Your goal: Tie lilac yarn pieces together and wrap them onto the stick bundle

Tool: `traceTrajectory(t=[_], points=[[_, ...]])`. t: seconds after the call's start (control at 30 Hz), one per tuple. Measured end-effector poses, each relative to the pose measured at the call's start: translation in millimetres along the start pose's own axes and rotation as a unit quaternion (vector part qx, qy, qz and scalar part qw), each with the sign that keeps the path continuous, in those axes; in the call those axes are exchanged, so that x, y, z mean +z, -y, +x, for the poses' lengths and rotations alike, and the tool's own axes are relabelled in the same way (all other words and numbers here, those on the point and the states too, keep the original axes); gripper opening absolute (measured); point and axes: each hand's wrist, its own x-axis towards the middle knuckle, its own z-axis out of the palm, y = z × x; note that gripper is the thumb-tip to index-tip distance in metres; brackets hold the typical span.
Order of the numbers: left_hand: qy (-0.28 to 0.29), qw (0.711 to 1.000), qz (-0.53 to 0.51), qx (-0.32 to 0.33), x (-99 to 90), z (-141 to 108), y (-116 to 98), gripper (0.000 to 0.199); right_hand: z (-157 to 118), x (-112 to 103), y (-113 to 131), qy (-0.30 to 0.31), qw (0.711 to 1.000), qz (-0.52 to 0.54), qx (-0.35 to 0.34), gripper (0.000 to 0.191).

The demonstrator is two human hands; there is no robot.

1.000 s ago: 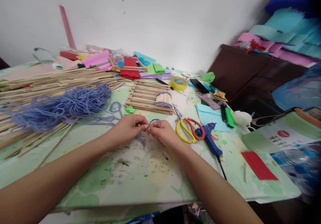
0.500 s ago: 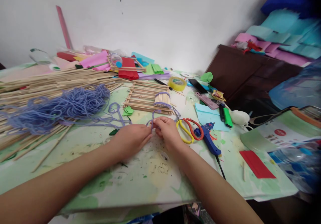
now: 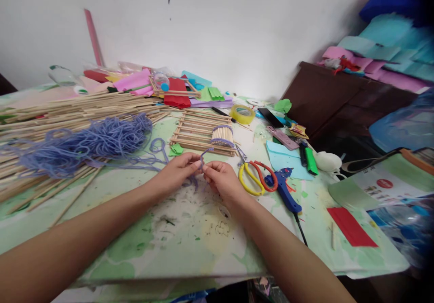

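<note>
Purple yarn (image 3: 202, 156) is pinched between my left hand (image 3: 181, 169) and my right hand (image 3: 219, 176), fingertips nearly touching. A short end of it sticks up, and a loop hangs below. Just beyond my hands lies a stick frame (image 3: 190, 133), with a small drum of short sticks (image 3: 223, 135), banded in purple yarn, on its right part. The tangled heap of purple yarn (image 3: 91, 144) lies on the left, with strands running toward my left hand. Scissors (image 3: 251, 180) with one yellow and one red handle lie right of my right hand.
Long thin sticks (image 3: 50, 113) cover the table's left side. A blue glue gun (image 3: 286, 192), a roll of yellow tape (image 3: 242, 113), phones (image 3: 270, 117), light blue paper (image 3: 288, 158) and red paper (image 3: 352, 226) lie to the right. Coloured paper and a plastic bottle crowd the back.
My left hand has turned and opened up at the thumb, so its grip on the yarn now shows. A yarn loop appears under the hands. The view has shifted slightly left.
</note>
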Motion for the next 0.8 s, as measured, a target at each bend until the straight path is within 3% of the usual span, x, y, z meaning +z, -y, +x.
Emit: traceTrajectory(t=[0.1,0.17,0.37,0.5,0.6,0.67,0.8], points=[[0.038,0.996,-0.041,-0.069,2.3,-3,-2,0.025,3,-1,-5,-0.007,0.998,-0.041,-0.036,0.018],[0.031,0.996,-0.026,-0.082,1.1,-5,-5,0.025,4,-2,-7,0.000,0.997,-0.063,-0.046,0.019],[0.007,0.997,0.073,-0.026,-13.2,1,-8,0.023,5,-4,-9,0.012,0.994,-0.081,-0.076,0.021],[0.002,0.985,0.170,-0.004,-16.9,3,-11,0.021,5,-5,-10,0.021,0.982,-0.157,-0.100,0.024],[-0.013,0.963,0.268,0.035,-16.3,0,-16,0.020,1,-6,-7,0.015,0.956,-0.259,-0.134,0.021],[-0.029,0.951,0.303,0.049,-16.0,-2,-18,0.020,-2,-7,-3,-0.014,0.923,-0.347,-0.166,0.020],[-0.073,0.961,0.265,0.037,-15.7,-1,-14,0.020,-9,-7,5,-0.078,0.859,-0.458,-0.214,0.023]])
